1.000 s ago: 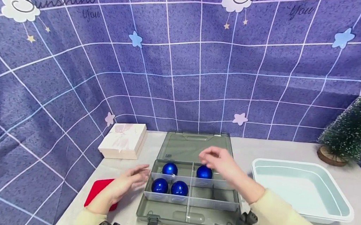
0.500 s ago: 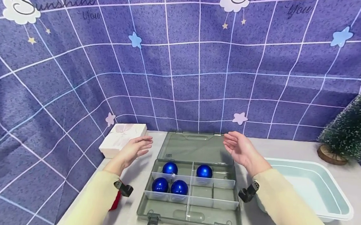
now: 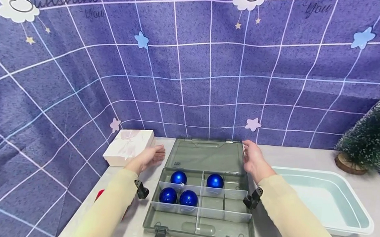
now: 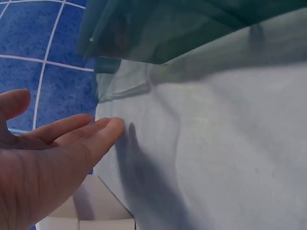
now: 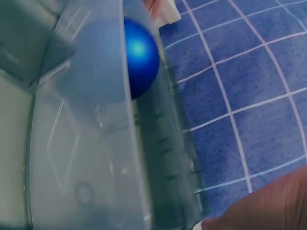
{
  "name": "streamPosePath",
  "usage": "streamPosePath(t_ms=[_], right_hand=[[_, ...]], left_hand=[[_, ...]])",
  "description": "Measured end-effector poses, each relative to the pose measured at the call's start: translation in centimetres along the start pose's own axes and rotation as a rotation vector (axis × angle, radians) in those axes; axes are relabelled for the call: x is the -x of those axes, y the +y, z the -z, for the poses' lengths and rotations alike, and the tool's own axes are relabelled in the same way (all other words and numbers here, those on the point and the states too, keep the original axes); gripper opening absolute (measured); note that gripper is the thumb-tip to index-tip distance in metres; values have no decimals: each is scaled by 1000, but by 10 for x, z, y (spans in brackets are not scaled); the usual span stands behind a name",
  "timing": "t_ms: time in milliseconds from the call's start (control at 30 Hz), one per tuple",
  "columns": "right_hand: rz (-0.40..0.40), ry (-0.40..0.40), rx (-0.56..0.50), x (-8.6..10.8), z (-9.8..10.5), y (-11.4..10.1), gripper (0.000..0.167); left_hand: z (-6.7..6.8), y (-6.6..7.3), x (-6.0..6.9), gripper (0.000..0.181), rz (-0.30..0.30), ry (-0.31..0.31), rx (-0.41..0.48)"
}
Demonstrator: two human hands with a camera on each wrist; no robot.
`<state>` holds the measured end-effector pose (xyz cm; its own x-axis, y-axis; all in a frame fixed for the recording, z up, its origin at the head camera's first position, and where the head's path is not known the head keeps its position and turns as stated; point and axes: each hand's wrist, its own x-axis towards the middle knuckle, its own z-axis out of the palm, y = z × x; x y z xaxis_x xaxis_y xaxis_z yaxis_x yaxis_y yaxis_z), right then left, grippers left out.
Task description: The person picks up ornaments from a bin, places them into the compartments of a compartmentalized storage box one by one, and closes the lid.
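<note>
A smoky clear plastic compartment case (image 3: 221,230) lies with its hinged lid (image 3: 207,159) laid back flat behind it. Several glossy blue balls sit in its compartments: one back left (image 3: 178,178), one back right (image 3: 215,180), and a pair in the middle left (image 3: 188,198). Just off the lid's left side is my left hand (image 3: 150,157), fingers extended and holding nothing; the left wrist view shows a gap to the case. My right hand (image 3: 255,159) is at the lid's right edge, fingers beside its far corner; whether they touch it is hard to tell.
A white gift box (image 3: 129,147) stands left of the lid. Something red (image 3: 100,193) is mostly hidden under the left sleeve. To the right are a pale blue tray (image 3: 354,200) and a small artificial tree (image 3: 376,137). A patterned cloth (image 3: 193,78) hangs behind.
My right hand has left the back right ball and moved to the lid's right edge. My left hand has gone forward from the case's left side to beside the lid. The balls stay put.
</note>
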<state>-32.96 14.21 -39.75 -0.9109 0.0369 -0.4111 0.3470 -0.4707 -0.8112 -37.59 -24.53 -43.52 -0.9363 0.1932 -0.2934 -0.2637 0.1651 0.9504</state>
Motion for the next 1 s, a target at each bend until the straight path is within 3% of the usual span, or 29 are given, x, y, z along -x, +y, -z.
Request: streamPosePath(t_ms=[167, 233, 367, 500, 600, 733, 833, 1000], right_hand=[[-37, -48, 107, -1, 2, 4, 63], [-53, -70, 150, -2, 2, 5, 59], [-66, -105, 182, -5, 2, 8, 22], [-61, -80, 228, -6, 2, 9, 16], [-37, -38, 259, -6, 2, 9, 23], [11, -14, 274, -4, -1, 8, 56], [39, 4, 292, 0, -3, 5, 70], [81, 28, 323, 8, -4, -2, 73]], left_hand=[[-5, 1, -1, 64, 37, 10, 30], [-8, 2, 0, 64, 34, 4, 21], [-12, 3, 0, 62, 29, -14, 8], [-13, 1, 1, 61, 28, -20, 17], [-14, 2, 3, 64, 22, -38, 18], [-14, 4, 7, 67, 9, -69, 19], [-16, 7, 8, 67, 0, -77, 53], [-15, 15, 12, 64, -38, -51, 103]])
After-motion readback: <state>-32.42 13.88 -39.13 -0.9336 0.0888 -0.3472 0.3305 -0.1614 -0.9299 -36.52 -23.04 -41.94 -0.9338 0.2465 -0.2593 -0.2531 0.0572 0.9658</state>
